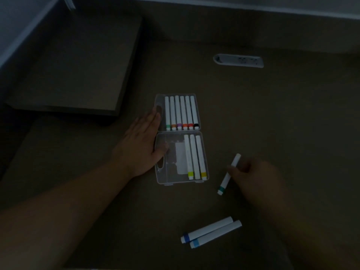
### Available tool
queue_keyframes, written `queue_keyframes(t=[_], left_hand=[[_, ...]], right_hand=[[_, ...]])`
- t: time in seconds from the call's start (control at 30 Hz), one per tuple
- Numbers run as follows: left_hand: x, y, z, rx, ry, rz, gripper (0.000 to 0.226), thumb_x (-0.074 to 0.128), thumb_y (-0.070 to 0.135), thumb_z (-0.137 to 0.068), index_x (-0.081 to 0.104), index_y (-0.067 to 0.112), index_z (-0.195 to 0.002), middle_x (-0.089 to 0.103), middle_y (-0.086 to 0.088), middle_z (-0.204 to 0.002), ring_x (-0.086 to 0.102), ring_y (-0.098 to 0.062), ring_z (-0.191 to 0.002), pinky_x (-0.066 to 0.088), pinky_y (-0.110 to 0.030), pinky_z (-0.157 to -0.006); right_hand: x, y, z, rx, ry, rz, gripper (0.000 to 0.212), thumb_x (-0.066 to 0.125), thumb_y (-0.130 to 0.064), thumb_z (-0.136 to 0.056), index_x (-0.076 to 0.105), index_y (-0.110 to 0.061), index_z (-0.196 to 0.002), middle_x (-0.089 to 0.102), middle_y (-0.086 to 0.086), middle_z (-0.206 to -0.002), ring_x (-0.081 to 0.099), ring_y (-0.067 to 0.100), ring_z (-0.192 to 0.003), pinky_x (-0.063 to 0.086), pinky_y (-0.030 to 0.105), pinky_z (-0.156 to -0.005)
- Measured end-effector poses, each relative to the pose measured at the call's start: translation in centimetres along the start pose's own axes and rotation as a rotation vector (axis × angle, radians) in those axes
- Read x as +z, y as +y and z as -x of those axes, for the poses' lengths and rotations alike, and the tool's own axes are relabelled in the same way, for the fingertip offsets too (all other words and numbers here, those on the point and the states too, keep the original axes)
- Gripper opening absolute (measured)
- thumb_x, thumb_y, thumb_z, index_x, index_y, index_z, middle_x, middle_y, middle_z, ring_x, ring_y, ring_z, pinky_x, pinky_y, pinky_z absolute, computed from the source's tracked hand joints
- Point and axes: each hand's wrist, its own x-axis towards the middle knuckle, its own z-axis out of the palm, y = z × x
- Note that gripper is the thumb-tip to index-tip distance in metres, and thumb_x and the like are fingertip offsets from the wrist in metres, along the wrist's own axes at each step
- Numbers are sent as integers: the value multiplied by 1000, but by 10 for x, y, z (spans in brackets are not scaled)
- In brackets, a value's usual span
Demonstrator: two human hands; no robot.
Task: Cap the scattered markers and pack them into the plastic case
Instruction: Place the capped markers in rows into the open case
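While light is very low, the layout reads clearly enough. Plastic case (161,178) lies opened flat at centre frame on the counter (272,114), its two halves one above the other. Upper half: six capped markers (182,113) side by side, coloured bands at their lower ends (green, orange, purple, orange-red, red, black). Lower half: three markers (194,156) along its right side, two with yellowish bands; the middle band colour cannot be told.

Left hand (143,142) lies flat on the case's left edge across both halves, fingers straight and together, thumb on the lower half.

Right hand (255,178), right of the case, has its fingers curled round a teal-banded marker (226,179), tilted, band end toward lower left.

Two markers, dark-blue band (207,229) and light-blue band (216,234), lie touching on the counter at lower centre.

Dark box (78,65) upper left; socket panel (238,60) upper right.
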Motion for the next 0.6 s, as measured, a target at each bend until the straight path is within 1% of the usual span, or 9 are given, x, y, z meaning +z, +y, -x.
queue_keyframes(t=[0.03,0.1,0.2,0.27,0.37,0.47,0.53,0.6], left_hand=[[1,0,0,3,0,-3,88,31,69,-92,-11,24,-155,-14,6,-163,-8,-10,-150,3,-36,-121],[3,0,0,0,7,-14,88,30,70,-91,-11,24,-155,-15,6,-163,-9,-10,-150,1,-34,-120],[4,0,-1,-12,9,-6,88,29,70,-91,-10,24,-156,-16,6,-163,-11,-9,-149,-2,-32,-118],[3,0,0,-2,10,-3,88,28,70,-91,-9,23,-156,-16,5,-163,-12,-9,-149,-1,-34,-120],[2,0,1,5,16,2,87,29,69,-92,-8,23,-156,-15,5,-163,-10,-10,-149,1,-35,-121],[1,2,1,-1,5,21,88,30,69,-91,-9,23,-156,-15,6,-163,-10,-10,-149,0,-35,-120],[1,2,0,-1,5,18,88,30,69,-91,-9,23,-156,-16,6,-162,-11,-9,-149,-1,-34,-120],[2,2,0,2,7,17,89,31,69,-91,-9,22,-156,-17,6,-162,-11,-9,-149,-3,-33,-119]], right_hand=[[4,-2,-2,35,-26,6,22,61,-45,-90,59,-23,-88,63,0,-83,62,11,-73,53,31,-67],[6,-9,-6,54,-45,19,21,63,-42,-90,61,-21,-88,64,2,-82,63,13,-72,53,32,-67],[4,-18,-9,5,-25,29,20,68,-35,-89,64,-18,-78,65,3,-74,63,13,-66,54,31,-60],[2,-26,-11,-27,-17,-2,21,68,-32,-89,65,-17,-75,66,4,-73,64,14,-65,55,32,-60],[0,-47,-11,-48,-103,-154,15,65,-31,-92,60,-23,-79,64,2,-82,64,12,-74,53,30,-65],[9,-74,-9,-135,-176,-244,11,66,-28,-91,61,-23,-83,66,0,-86,66,12,-78,55,30,-66],[22,-89,-12,-205,-154,-207,12,68,-28,-89,62,-21,-81,66,0,-82,67,11,-74,57,30,-65],[35,-99,-17,-263,-116,-111,12,69,-29,-88,65,-18,-87,64,-2,-80,64,9,-70,53,24,-59]])
